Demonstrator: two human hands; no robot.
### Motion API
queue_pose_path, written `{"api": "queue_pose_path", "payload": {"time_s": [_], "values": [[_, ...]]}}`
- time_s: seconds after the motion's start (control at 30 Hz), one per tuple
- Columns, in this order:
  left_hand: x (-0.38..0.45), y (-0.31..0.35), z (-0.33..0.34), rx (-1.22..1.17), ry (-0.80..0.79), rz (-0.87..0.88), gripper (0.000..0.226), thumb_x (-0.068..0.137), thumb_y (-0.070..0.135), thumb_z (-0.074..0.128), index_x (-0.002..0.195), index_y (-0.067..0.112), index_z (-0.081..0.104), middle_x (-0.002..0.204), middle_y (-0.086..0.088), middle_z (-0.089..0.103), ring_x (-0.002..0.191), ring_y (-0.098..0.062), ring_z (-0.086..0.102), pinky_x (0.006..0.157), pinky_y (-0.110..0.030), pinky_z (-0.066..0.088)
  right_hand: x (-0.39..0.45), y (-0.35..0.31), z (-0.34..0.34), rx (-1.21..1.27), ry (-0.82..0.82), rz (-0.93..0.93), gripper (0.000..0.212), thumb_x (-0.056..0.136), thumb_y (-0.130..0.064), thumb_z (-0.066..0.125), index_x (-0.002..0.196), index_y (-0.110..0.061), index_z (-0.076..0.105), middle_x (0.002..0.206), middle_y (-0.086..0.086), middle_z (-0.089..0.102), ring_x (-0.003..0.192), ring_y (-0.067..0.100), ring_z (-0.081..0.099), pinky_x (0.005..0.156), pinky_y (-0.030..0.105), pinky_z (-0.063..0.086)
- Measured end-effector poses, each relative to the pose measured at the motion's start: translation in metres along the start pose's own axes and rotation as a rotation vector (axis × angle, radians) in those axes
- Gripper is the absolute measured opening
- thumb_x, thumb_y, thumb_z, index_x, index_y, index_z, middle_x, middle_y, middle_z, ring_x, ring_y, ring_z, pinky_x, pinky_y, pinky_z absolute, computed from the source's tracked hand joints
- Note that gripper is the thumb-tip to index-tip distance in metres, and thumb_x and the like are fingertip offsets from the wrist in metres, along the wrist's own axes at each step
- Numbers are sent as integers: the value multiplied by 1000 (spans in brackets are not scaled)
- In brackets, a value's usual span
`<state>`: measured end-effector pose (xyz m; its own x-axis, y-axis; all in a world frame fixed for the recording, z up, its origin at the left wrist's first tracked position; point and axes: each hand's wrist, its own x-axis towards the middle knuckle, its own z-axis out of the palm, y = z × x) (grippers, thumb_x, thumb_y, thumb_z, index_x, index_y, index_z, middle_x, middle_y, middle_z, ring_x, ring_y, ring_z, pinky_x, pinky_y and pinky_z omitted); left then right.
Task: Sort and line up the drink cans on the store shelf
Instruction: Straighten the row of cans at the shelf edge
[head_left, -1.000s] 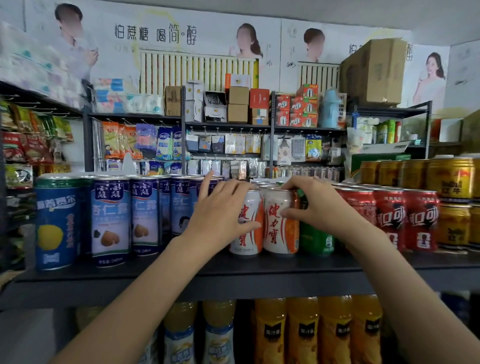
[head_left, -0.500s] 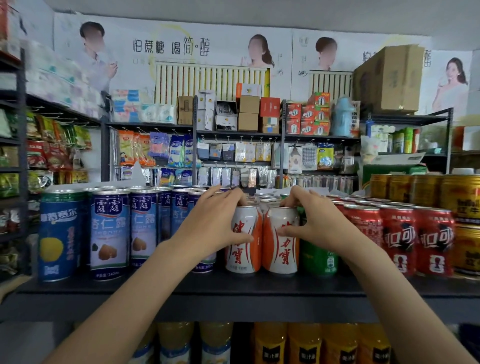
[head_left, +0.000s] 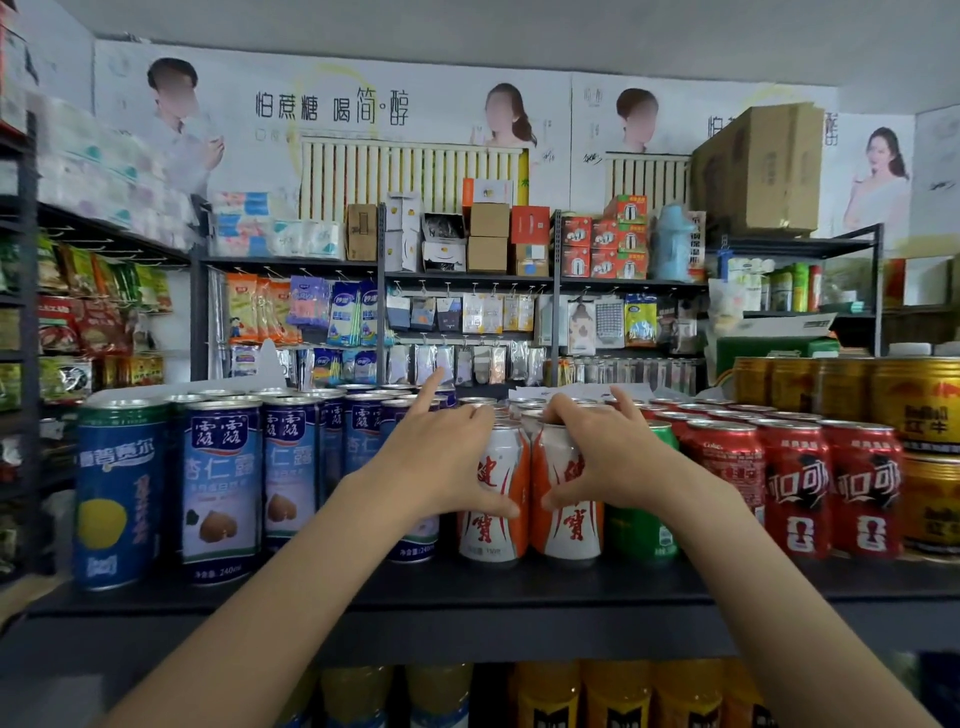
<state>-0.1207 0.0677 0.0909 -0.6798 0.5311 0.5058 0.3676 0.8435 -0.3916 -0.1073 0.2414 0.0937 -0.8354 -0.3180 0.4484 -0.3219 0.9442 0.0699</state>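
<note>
Two white-and-orange cans stand side by side at the front of the dark shelf (head_left: 519, 587). My left hand (head_left: 441, 462) grips the left white-and-orange can (head_left: 493, 525), thumb across its front, index finger pointing up. My right hand (head_left: 608, 457) grips the right white-and-orange can (head_left: 569, 525), fingers over its top rim, thumb on its front. More cans of this kind stand behind them. Tall blue cans (head_left: 221, 488) fill the shelf to the left. A green can (head_left: 641, 530) and red cans (head_left: 800, 488) stand to the right.
Gold cans (head_left: 924, 405) are stacked at the far right. A taller blue can with a yellow fruit (head_left: 117, 493) ends the row at left. Orange drink bottles (head_left: 582, 696) fill the shelf below. Racks of packaged goods and boxes stand behind.
The view has tilted so the shelf sits lower in frame. Both hands stay on the two white-and-orange cans, and the left index finger has lifted off the can.
</note>
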Motion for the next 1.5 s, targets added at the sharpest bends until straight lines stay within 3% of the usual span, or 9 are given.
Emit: {"api": "queue_pose_path", "payload": {"time_s": [0.17, 0.3, 0.43, 0.6, 0.77, 0.87, 1.1, 1.27, 1.5], "values": [[-15, 2, -2, -79, 137, -38, 95, 73, 76, 45, 146, 21, 18, 151, 8, 23, 140, -9, 16, 107, -38, -23, -4, -13, 1, -8, 147, -55, 79, 72, -57, 65, 135, -24, 32, 140, -10, 39, 134, 9, 31, 114, 46, -12], [-45, -26, -1, -146, 322, -78, 92, 69, 79, 19, 143, 25, 27, 149, 10, 28, 138, -7, 20, 109, -32, -17, -6, -28, 3, 71, 310, -183, 69, 76, -55, 64, 133, -29, 36, 138, -13, 39, 132, 7, 32, 114, 37, -8], [-62, -60, -2, -97, 286, -121, 89, 72, 72, 16, 143, 21, 31, 148, 6, 32, 138, -10, 25, 111, -30, -14, 6, -50, -3, 168, 323, -294, 65, 80, -41, 68, 136, -26, 38, 142, -8, 38, 130, 11, 33, 108, 24, 20], [-61, -86, -12, -2, 200, -76, 98, 65, 78, 4, 146, 26, 20, 153, 11, 20, 141, -3, 11, 106, -28, -24, 27, -66, -12, 191, 310, -336, 58, 83, -39, 65, 134, -27, 42, 141, -9, 40, 129, 10, 32, 102, 19, 24], [-51, -99, -16, -22, 1, -28, 90, 73, 80, 37, 143, 24, 30, 148, 7, 34, 139, -7, 24, 108, -33, -20, 50, -78, -9, 266, 124, -341, 42, 78, -41, 70, 112, -20, 57, 115, -6, 60, 108, 10, 52, 89, 22, 41], [-38, -107, -20, -47, -186, -2, 80, 75, 73, 47, 138, 24, 39, 133, 5, 53, 125, -12, 45, 116, -37, 1, 61, -71, -25, 394, 43, -326, 25, 82, -39, 66, 99, -21, 66, 102, -11, 65, 95, 6, 58, 83, 19, 44], [-16, -116, -16, -26, -314, -4, 85, 77, 61, 58, 144, 18, 29, 136, -2, 50, 124, -22, 43, 112, -34, 19, 98, -64, -29, 200, -15, -234, 23, 91, -11, 56, 110, -16, 67, 113, -1, 65, 101, 11, 58, 88, 21, 45], [-7, -114, -4, -88, -241, -25, 61, 79, 49, 65, 127, 17, 47, 117, -2, 60, 107, -22, 55, 92, -36, 43, 102, -65, -21, 165, -52, -210, 28, 90, -3, 53, 113, -14, 66, 115, 1, 65, 104, 12, 59, 84, 16, 41], [-5, -111, -2, 4, -171, -30, 63, 81, 47, 63, 135, 22, 44, 121, 0, 60, 113, -22, 53, 96, -35, 37, 88, -69, -27, 109, -34, -185, 32, 90, -13, 58, 122, -14, 60, 122, 2, 62, 110, 14, 56, 89, 19, 40]]}}
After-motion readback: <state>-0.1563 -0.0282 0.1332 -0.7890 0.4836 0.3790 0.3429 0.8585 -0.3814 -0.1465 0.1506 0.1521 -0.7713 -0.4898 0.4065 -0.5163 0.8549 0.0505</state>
